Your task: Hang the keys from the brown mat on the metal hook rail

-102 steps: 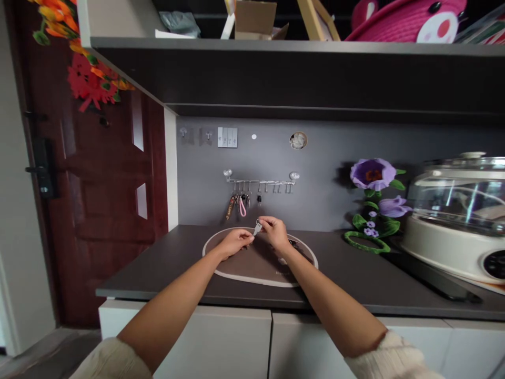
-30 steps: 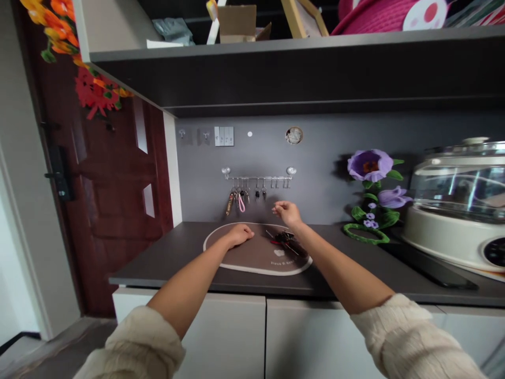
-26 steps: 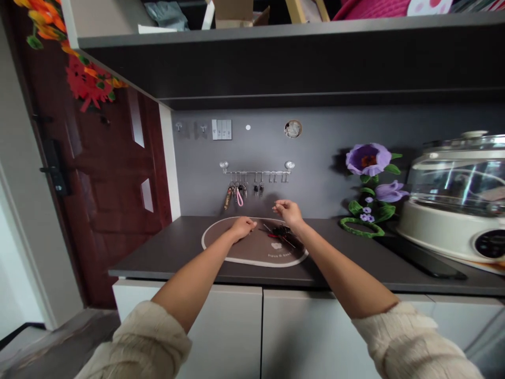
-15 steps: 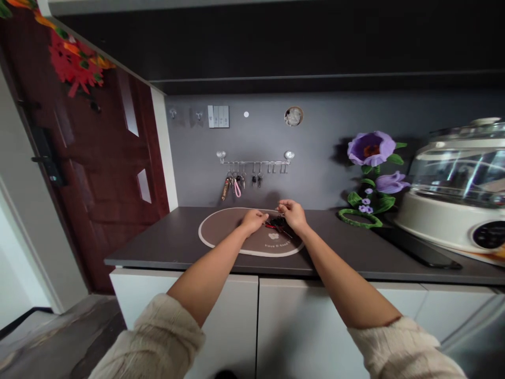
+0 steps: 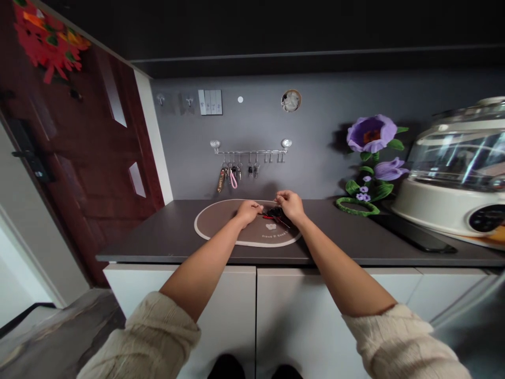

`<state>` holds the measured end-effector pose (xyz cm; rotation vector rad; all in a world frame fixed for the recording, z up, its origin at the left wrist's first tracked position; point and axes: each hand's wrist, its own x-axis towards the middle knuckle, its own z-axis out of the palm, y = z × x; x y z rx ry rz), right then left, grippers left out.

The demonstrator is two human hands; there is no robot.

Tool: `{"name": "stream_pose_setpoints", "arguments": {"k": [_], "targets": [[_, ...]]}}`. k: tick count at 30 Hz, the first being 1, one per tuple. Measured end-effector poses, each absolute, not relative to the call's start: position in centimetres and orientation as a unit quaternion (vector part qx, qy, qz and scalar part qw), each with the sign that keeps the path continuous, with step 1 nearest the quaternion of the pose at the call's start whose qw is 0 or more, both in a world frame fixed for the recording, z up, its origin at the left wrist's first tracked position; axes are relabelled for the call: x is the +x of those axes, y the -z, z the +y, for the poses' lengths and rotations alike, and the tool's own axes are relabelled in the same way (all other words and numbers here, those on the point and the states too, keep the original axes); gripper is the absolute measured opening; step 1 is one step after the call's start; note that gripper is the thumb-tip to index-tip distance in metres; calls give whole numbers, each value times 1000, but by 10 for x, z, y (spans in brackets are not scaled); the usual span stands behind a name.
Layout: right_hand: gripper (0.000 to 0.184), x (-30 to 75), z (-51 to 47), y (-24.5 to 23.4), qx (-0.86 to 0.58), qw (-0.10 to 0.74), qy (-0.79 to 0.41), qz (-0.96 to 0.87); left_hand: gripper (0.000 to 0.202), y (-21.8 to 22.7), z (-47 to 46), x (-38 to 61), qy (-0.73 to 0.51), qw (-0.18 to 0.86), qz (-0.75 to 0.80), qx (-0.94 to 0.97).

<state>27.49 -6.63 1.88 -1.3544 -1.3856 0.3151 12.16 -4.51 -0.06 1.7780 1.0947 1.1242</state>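
A small dark bunch, seemingly keys with a red piece [image 5: 273,213], lies on the brown oval mat [image 5: 216,223] between my hands. My left hand [image 5: 248,211] rests low over the mat just left of the bunch. Its fingers are pinched together at the bunch's edge, and what they grip is too small to make out. Close on the right, my right hand [image 5: 292,207] is raised a little over the bunch with thumb and fingertips together. Something small and shiny shows below those fingertips, but its kind is unclear.
Several keys and a pink strap [image 5: 233,179] hang from a hook rail [image 5: 252,152] on the wall. To the right stand a purple flower ornament [image 5: 371,136], a black phone [image 5: 426,239] and a white appliance [image 5: 437,205]. A dark cabinet [image 5: 276,31] overhangs the counter.
The view has shifted slightly, so the scene sits higher and a little left, and my shoes now show below. Both hands keep nearly the same places around the dark bunch.
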Motion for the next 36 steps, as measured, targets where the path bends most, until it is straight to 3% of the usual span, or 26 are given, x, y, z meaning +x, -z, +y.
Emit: {"name": "stream_pose_setpoints", "arguments": {"k": [18, 36], "targets": [[17, 273, -70, -20, -579, 543, -115, -597, 10, -9, -49, 118, -477, 450, 448, 608], [16, 267, -76, -23, -573, 541, -117, -605, 6, -16, -49, 115, -540, 579, 350, 501]]}}
